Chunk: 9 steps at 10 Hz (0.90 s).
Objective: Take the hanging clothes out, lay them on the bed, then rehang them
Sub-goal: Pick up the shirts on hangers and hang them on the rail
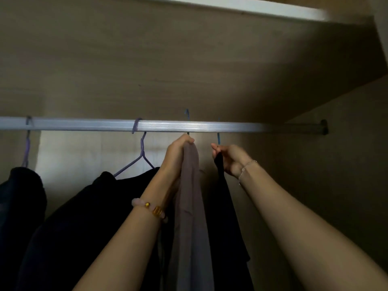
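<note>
Wardrobe interior, dim. My landmark is the rail (189,124), which runs level across the view to a bracket (324,127) at its right end.

Hands: both are up just under the rail, near each other but not touching. The left hand (178,152) is curled round the gathered top of the mauve garment (191,206), right at the neck of its hanger. The right hand (228,158) pinches the top of the dark garment (226,217) a little further along the rail toward the bracket.

Key relation: both garments hang straight down from the rail, long axis vertical, each directly below the hand holding it. The left blue hook (187,114) rises above the rail's top edge. The right blue hook (218,139) shows only below the rail. The left hand is nearer the rail. I judge the left hook to be half lifted. I cannot tell whether it is coming off or going on.

Away from the bracket, a purple hanger (140,156) carries a black garment (84,217). Beyond it are a second purple hanger (27,148) and another dark piece (21,196).

Room: a pale wood back panel (189,70) lies behind the rail and a white shelf edge (252,7) above it. The bed is not in view.
</note>
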Each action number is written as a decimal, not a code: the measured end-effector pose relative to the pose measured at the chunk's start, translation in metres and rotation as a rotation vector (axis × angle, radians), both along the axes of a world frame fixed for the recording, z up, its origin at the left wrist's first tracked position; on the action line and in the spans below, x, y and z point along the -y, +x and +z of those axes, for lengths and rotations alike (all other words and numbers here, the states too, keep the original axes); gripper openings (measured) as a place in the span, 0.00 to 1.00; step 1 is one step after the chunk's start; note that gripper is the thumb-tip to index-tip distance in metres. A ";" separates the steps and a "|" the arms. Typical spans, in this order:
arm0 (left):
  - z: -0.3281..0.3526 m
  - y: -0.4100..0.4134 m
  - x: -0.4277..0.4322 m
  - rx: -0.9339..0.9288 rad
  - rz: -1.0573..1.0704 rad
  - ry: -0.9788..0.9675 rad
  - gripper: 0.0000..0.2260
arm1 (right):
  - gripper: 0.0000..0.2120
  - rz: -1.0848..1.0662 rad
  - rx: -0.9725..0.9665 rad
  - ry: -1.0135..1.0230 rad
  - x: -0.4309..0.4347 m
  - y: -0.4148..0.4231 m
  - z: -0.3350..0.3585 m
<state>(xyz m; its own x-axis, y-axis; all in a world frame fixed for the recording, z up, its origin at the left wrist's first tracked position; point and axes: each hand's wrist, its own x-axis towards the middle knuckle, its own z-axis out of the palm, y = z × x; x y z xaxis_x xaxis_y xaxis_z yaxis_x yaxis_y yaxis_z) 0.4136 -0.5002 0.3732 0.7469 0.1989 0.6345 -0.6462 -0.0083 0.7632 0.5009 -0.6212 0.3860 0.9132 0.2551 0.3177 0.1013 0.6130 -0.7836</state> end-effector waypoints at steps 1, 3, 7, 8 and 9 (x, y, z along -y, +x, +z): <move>-0.010 -0.013 0.005 0.010 -0.011 0.006 0.14 | 0.15 0.098 0.041 0.075 0.001 -0.005 0.012; -0.044 -0.003 -0.002 -0.023 0.065 0.078 0.12 | 0.12 0.090 0.075 0.197 0.015 -0.019 -0.011; -0.079 -0.023 0.019 -0.072 -0.030 0.004 0.07 | 0.08 -0.233 0.221 -0.099 0.037 -0.063 -0.075; -0.085 -0.030 0.026 -0.103 0.037 0.095 0.07 | 0.18 -0.311 0.321 -0.255 0.037 -0.080 -0.087; -0.096 -0.048 0.033 -0.136 0.035 0.113 0.07 | 0.19 -0.389 0.416 -0.336 0.029 -0.098 -0.097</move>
<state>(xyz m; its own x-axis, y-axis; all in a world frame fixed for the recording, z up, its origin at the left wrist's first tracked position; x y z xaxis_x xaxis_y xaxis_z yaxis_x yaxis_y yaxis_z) 0.3660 -0.5331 0.2772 0.8211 0.1595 0.5481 -0.5350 -0.1198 0.8363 0.4033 -0.6502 0.2893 0.7773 0.0781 0.6243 0.6014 0.1993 -0.7737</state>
